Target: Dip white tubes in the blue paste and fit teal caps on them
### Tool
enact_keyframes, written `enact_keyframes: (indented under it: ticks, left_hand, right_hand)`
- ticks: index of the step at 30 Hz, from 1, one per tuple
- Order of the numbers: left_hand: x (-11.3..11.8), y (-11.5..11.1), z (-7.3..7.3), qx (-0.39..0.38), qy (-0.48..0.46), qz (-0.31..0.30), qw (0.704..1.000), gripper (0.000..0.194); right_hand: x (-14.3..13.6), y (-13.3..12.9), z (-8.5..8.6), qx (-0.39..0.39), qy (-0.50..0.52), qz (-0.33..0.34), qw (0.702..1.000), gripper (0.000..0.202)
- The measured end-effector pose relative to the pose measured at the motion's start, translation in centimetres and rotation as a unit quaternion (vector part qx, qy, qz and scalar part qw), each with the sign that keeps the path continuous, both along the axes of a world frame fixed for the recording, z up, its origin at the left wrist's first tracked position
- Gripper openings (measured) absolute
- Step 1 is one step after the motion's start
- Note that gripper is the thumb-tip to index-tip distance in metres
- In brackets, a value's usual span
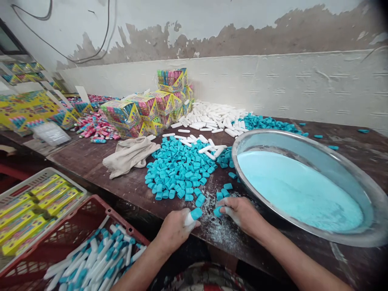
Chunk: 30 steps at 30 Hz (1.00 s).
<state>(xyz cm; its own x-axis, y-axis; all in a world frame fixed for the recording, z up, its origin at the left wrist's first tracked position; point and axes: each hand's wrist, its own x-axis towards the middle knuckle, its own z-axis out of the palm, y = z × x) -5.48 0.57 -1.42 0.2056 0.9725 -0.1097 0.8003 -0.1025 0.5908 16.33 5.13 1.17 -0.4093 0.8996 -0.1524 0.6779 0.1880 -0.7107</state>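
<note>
My left hand point(174, 230) is closed round a white plastic tube with a blue cap point(197, 213) on its end, near the table's front edge. In my right hand point(244, 214), a loose blue cap point(217, 211) is pinched between thumb and fingers, just apart from the left hand's tube. White powder coats the fingertips of both hands. A heap of blue caps point(178, 169) lies beyond the hands, with white tubes point(212, 117) piled behind it. To the right, a wide metal basin point(371, 226) holds pale blue powder point(297, 186).
At lower left a red crate point(101, 204) holds several capped tubes, beside a pale crate point(80, 188) of yellow boxes. A crumpled cloth point(130, 155) lies left of the caps. Filled display boxes point(151, 107) stack at the back. Spilled powder point(222, 232) dusts the table.
</note>
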Motion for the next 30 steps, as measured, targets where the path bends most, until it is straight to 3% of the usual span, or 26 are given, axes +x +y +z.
enact_keyframes:
  ticks: [3, 6, 8, 12, 14, 18, 21, 23, 25, 30]
  left_hand:
    - [-0.4, 0.3, 0.2, 0.022, -0.032, 0.037, 0.999, 0.02]
    - [-0.7, 0.5, 0.6, 0.036, -0.049, 0.053, 0.997, 0.02]
    - [-0.9, 0.5, 0.8, 0.038, -0.05, 0.058, 0.996, 0.021]
    - [-1.3, 0.5, 0.9, 0.039, -0.052, 0.087, 0.994, 0.022]
    - [-1.3, 0.6, 0.9, 0.039, -0.058, 0.092, 0.993, 0.023]
    - [-1.0, 0.9, 1.0, 0.036, -0.083, 0.075, 0.993, 0.023]
    - [-1.1, 1.1, 0.8, 0.031, -0.081, 0.077, 0.993, 0.023]
    - [-1.6, 1.3, 0.7, 0.031, -0.075, 0.095, 0.992, 0.024]
    - [-2.3, 1.5, 0.5, 0.042, -0.067, 0.12, 0.99, 0.023]
    - [-3.4, 1.6, 0.5, 0.077, -0.04, 0.149, 0.985, 0.021]
  right_hand:
    - [-1.4, 0.8, 0.2, 0.128, -0.165, 0.041, 0.977, 0.015]
    - [-3.3, 1.0, 0.1, 0.255, -0.23, 0.106, 0.933, 0.022]
    - [-4.5, 1.0, -0.4, 0.294, -0.248, 0.156, 0.91, 0.023]
    - [-5.8, 1.3, -1.2, 0.301, -0.259, 0.167, 0.902, 0.021]
    - [-5.4, 1.7, -1.3, 0.292, -0.235, 0.137, 0.917, 0.022]
    - [-3.3, 2.3, -1.2, 0.171, -0.05, 0.022, 0.984, 0.016]
    - [-2.0, 2.1, -1.2, 0.077, 0.07, 0.015, 0.994, 0.014]
    - [-1.8, 1.8, -1.1, 0.102, 0.048, 0.031, 0.993, 0.015]
    - [-2.1, 1.7, -0.9, 0.181, -0.041, 0.037, 0.982, 0.019]
    - [-4.2, 1.6, -0.3, 0.327, -0.234, 0.061, 0.914, 0.023]
